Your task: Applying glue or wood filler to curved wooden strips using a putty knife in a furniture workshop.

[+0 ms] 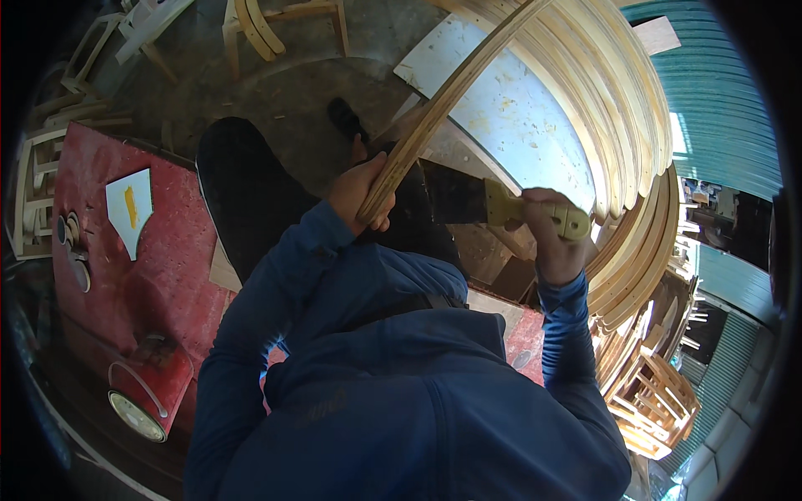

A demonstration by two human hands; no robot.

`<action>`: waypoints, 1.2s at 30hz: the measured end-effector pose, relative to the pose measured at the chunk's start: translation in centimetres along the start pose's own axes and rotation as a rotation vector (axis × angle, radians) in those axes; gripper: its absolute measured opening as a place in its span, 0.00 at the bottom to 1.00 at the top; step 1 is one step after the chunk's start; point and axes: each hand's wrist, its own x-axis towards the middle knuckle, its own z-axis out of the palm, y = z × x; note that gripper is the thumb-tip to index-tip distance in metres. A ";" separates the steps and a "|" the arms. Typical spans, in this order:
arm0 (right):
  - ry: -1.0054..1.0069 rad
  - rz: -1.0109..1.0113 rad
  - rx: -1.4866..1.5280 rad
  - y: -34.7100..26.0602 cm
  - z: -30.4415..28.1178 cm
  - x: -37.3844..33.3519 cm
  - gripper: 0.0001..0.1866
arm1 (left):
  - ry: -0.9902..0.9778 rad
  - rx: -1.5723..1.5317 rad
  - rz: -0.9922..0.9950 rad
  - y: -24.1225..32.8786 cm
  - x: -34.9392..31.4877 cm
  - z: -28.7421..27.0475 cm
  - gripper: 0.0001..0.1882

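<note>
My left hand (pixel 349 194) is wrapped round the near end of a long, gently curved wooden strip (pixel 443 107), which slants away to the upper right. A putty knife with a wide dark blade (pixel 458 195) and a yellowish handle is in my right hand (pixel 553 235). Its blade points left toward the strip, close to its near end; whether the two touch I cannot tell. On the red bench to my left lies a white scrap board (pixel 144 221) with a streak of yellow paste on it.
Many curved wooden strips (pixel 614 100) are stacked at the right, beside a pale blue board (pixel 516 113). On the red bench (pixel 100 309) stand round lids (pixel 81 271) and a red bucket (pixel 171 380). Wooden frames (pixel 284 17) stand on the floor beyond; chair-like frames (pixel 652 401) sit at lower right.
</note>
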 end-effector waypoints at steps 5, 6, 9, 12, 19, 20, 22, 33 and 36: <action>-0.105 0.064 0.241 2.5 0.0 5.5 0.11 | 0.052 0.021 0.026 -0.4 0.3 -0.9 0.25; -0.165 0.094 0.280 2.5 0.3 6.2 0.12 | 0.054 0.017 0.027 -0.3 0.3 -0.9 0.25; -0.262 0.128 0.292 3.2 0.7 8.2 0.12 | 0.102 0.011 0.003 -0.1 0.2 -0.4 0.25; -0.278 0.112 0.192 4.0 0.7 9.6 0.12 | 0.082 -0.021 -0.003 0.1 0.2 -0.5 0.26; -0.131 0.087 0.053 3.4 -0.4 10.7 0.14 | 0.039 -0.027 -0.006 0.0 0.8 -1.2 0.25; -0.109 0.077 0.038 3.2 -0.5 10.8 0.13 | 0.039 -0.025 0.004 0.0 0.9 -1.2 0.25; -0.069 0.070 0.016 2.6 -0.6 10.7 0.13 | 0.038 -0.024 0.013 0.0 1.0 -1.3 0.25; -0.170 0.098 -0.009 0.9 1.2 8.8 0.11 | 0.048 -0.028 0.018 -0.1 0.9 -1.1 0.25; -0.094 0.046 -0.090 0.5 0.8 9.0 0.11 | 0.073 -0.002 0.022 0.1 1.1 -1.1 0.25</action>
